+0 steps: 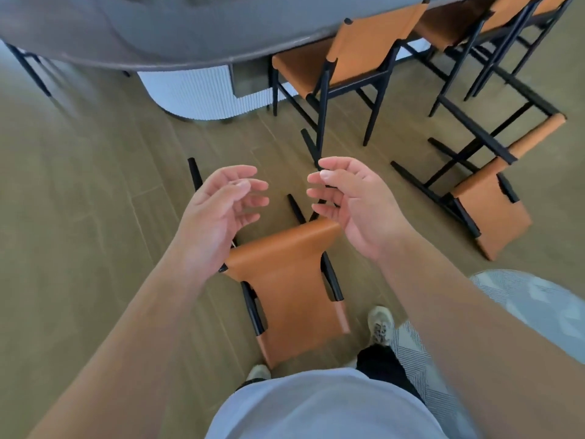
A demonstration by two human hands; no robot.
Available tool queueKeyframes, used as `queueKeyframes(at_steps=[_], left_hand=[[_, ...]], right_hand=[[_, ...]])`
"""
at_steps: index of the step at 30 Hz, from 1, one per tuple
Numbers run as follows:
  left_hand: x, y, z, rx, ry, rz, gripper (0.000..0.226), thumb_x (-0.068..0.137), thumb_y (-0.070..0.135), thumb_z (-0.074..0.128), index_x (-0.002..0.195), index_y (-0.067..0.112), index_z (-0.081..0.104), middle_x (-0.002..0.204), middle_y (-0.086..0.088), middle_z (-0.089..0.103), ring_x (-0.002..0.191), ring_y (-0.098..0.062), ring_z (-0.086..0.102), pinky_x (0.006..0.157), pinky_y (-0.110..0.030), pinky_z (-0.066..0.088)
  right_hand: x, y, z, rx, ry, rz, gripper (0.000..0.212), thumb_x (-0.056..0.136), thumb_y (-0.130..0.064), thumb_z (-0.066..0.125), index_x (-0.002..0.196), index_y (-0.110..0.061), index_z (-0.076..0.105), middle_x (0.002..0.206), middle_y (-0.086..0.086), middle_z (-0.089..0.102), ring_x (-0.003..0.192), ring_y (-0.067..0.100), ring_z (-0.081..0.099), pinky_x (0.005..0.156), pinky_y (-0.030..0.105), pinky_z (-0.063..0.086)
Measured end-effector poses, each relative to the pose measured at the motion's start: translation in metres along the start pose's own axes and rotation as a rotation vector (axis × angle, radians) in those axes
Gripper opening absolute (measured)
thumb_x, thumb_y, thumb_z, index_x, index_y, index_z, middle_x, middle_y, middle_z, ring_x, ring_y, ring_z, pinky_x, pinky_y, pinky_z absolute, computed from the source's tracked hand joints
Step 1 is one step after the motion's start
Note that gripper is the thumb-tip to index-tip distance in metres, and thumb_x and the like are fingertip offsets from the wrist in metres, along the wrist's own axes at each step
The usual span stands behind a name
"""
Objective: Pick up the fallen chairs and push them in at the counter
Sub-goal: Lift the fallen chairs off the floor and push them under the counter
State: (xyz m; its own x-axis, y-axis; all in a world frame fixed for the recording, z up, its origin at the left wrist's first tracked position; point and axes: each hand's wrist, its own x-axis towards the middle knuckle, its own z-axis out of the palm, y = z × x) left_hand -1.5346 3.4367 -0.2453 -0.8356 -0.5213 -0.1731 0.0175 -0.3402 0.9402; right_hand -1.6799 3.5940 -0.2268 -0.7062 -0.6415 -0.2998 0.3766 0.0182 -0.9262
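Observation:
A fallen chair (294,280) with orange leather and a black frame lies on its back on the floor right in front of my feet, legs pointing toward the counter (190,36). A second fallen chair (487,201) lies on the floor at the right. My left hand (218,210) and my right hand (351,201) hover above the near chair, palms facing each other, fingers loosely curled, holding nothing. Neither hand touches the chair.
An upright orange chair (351,58) stands at the grey counter, with more upright chairs (493,23) further right. The counter's white ribbed base (196,93) stands on the wooden floor. A patterned rug (531,315) lies at the right by my feet.

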Motion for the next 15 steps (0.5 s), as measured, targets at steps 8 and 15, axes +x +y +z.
queueKeyframes(at_steps=[8, 15], left_hand=[[0.034, -0.045, 0.077, 0.010, 0.371, 0.008, 0.019, 0.087, 0.023, 0.058, 0.101, 0.028, 0.070, 0.102, -0.001, 0.072, 0.091, -0.019, 0.066, 0.079, -0.033, 0.048], [0.049, -0.086, 0.144, -0.012, 0.596, -0.014, 0.024, 0.077, 0.033, 0.064, 0.100, 0.030, 0.070, 0.104, -0.003, 0.072, 0.089, -0.019, 0.067, 0.075, -0.033, 0.047]], right_hand=[[0.082, 0.003, -0.075, -0.081, -0.296, 0.160, 0.022, 0.087, -0.019, 0.063, 0.108, -0.021, 0.064, 0.097, -0.002, 0.073, 0.089, 0.016, 0.070, 0.074, 0.030, 0.054], [0.122, 0.004, -0.131, -0.200, -0.493, 0.280, 0.019, 0.089, -0.019, 0.063, 0.107, -0.023, 0.065, 0.109, 0.004, 0.071, 0.091, 0.015, 0.070, 0.074, 0.030, 0.055]])
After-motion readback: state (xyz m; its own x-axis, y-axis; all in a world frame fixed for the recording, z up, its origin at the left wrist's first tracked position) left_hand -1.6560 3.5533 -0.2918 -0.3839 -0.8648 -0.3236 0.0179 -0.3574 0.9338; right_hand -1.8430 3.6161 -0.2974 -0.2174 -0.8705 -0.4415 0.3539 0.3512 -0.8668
